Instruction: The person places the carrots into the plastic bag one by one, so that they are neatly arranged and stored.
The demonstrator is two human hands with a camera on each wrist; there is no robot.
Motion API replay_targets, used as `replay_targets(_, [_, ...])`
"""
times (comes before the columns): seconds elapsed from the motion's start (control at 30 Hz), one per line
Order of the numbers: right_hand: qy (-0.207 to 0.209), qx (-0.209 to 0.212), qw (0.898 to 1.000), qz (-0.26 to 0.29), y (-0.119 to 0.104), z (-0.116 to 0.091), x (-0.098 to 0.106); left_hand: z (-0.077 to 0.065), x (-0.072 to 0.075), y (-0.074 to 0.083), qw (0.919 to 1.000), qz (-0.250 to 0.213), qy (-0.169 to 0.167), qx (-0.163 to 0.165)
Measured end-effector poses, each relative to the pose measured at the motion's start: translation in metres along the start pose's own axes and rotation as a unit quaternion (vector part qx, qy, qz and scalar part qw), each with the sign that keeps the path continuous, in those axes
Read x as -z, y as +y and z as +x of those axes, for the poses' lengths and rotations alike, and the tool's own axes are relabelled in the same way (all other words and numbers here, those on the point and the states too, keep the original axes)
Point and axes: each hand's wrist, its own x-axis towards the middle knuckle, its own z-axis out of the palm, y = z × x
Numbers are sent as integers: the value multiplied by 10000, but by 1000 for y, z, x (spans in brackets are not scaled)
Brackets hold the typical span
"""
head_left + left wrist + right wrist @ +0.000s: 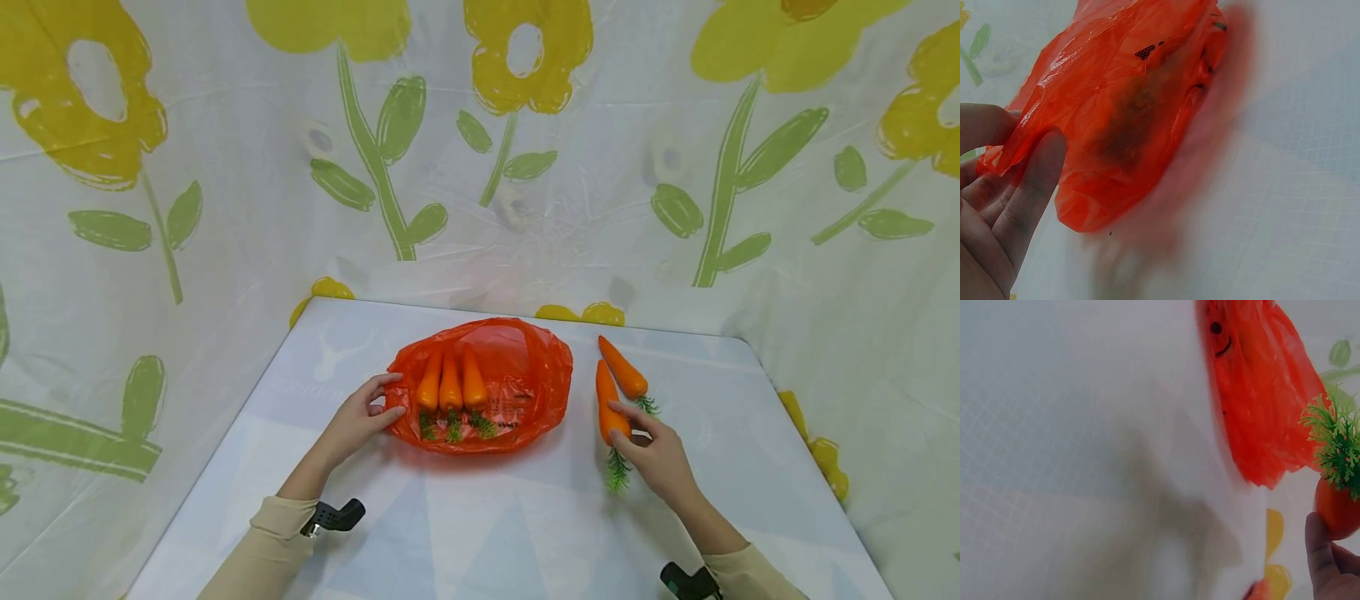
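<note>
A red plastic bag lies spread open on the table, with three orange carrots side by side in it, green tops toward me. My left hand pinches the bag's left rim; in the left wrist view the thumb and fingers hold a fold of the film. Right of the bag, my right hand grips a carrot near its leafy end, between thumb and fingers. The right wrist view shows this carrot's green top and the fingers under it. One more carrot lies just beyond it.
The white table carries pale blue shapes. Curtains printed with yellow flowers stand behind it and on both sides. A black wrist camera is strapped to the left arm, another to the right.
</note>
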Motion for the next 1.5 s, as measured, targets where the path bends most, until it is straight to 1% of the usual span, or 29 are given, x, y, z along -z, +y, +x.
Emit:
replay_targets(0.13, [4,92,9999,55,-4,0,0,1,0,-1,10000,19,16,3])
replay_targets(0.3, [-45,267,9993,253,-15,0,1,1,0,-2,9999,64,72,48])
replay_targets(0.4, [-76,336,9988,337,-19,2,2,1,0,-2,10000,68,64,19])
replay_targets(0.5, [-136,317,9988,341,-22,4,3,1,0,-2,10000,78,23,-26])
replay_targets(0.63, [-201,263,9990,306,-24,7,5,2,-1,-1,9999,91,43,30])
replay_targets(0.73, [-208,293,9989,299,-27,8,5,2,-1,-1,9999,85,57,44])
replay_targets(0.9, [-213,331,9986,358,-35,8,6,2,-1,-2,10000,43,34,-45])
replay_targets(1.0, [-218,364,9982,425,-39,8,6,2,-2,-2,10000,37,44,-14])
replay_targets(1.2, [-227,587,9962,604,-47,6,3,2,-1,-4,9999,80,60,29])
replay_targets(1.33, [-229,749,9951,598,-49,5,0,2,-1,-4,10000,76,46,3])
replay_targets(1.5, [-291,958,9925,700,-51,5,-3,2,-2,-3,10000,42,48,57])
